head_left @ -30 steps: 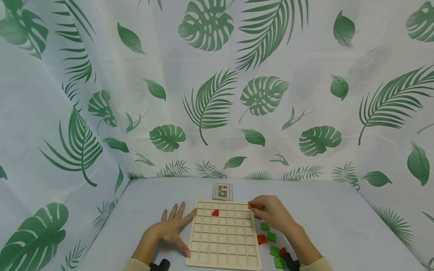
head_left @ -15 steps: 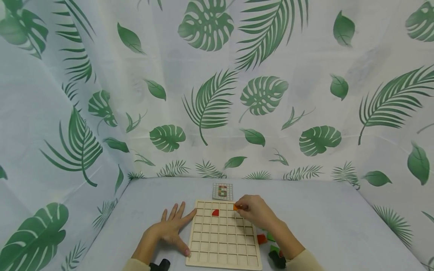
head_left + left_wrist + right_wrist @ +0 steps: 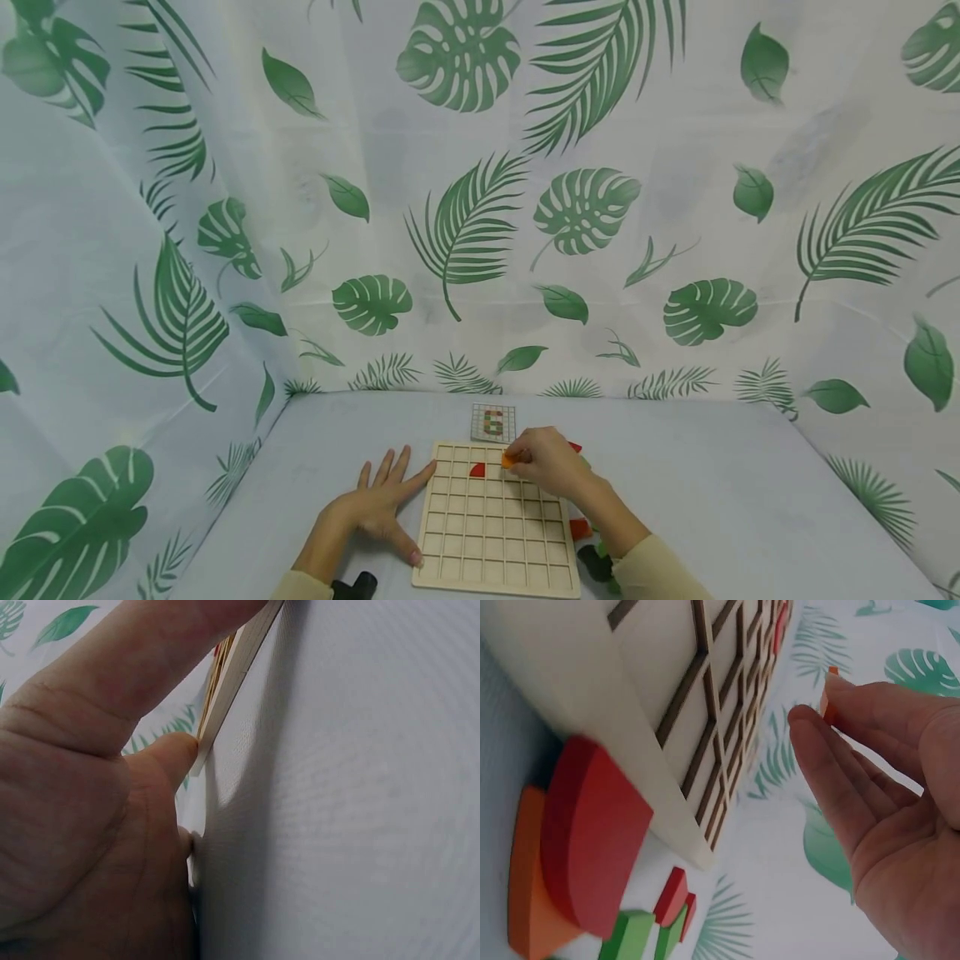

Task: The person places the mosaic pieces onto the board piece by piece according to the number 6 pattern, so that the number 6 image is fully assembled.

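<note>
The right hand [image 3: 551,462] pinched an orange piece [image 3: 508,460] between thumb and fingers, apparently just above the wooden board [image 3: 495,527] near its far edge; a fingertip hold seemed to suit the small cells. Leftward, a red piece [image 3: 478,471] sat in a cell. The left hand [image 3: 375,507], fingers spread, touched the board's left edge, probably steadying it. A patterned card [image 3: 492,423] lay beyond the far edge, likely for easy viewing; loose pieces [image 3: 600,840] lay along the right edge, seemingly within reach.

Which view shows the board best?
The head view: nearly the whole board shows from above, though the right hand hides its far right corner. The left wrist view shows just a sliver; the right wrist view, part of it at a slant.
</note>
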### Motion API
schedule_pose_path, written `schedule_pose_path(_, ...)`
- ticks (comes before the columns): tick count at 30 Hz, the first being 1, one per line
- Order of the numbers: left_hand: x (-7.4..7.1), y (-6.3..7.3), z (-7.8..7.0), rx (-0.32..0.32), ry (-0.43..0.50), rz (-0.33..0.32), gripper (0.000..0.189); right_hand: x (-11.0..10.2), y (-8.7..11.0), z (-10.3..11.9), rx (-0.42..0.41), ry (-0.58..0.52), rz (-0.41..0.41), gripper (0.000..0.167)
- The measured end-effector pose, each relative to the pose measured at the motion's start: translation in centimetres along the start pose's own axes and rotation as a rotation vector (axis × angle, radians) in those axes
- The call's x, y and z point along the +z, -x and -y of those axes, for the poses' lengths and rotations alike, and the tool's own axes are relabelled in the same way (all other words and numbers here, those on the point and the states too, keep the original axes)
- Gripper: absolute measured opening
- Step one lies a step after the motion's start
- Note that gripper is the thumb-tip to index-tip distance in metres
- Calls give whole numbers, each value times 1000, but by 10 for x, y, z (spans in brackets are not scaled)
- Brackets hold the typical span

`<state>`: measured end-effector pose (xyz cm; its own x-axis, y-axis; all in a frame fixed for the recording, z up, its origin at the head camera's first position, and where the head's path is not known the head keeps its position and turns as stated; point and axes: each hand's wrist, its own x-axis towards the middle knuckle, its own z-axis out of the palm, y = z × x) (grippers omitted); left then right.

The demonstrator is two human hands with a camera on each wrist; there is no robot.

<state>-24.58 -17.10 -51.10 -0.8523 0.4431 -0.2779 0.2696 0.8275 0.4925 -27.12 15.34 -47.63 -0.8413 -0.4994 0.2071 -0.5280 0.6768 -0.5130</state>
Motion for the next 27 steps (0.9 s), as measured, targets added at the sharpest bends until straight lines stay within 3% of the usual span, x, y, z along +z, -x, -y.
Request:
schedule_pose_path(11,0,0,3,7,-12,5,136,14,-18,1,-3,-2,33,12)
schedule_pose_path(18,-1,1,0,3,-10,10,136,20,-20,6,-41,17,38,10)
schedule_pose_path(27,0,0,1,0,-18,9,136,25,-22,7,-13,54,62,11)
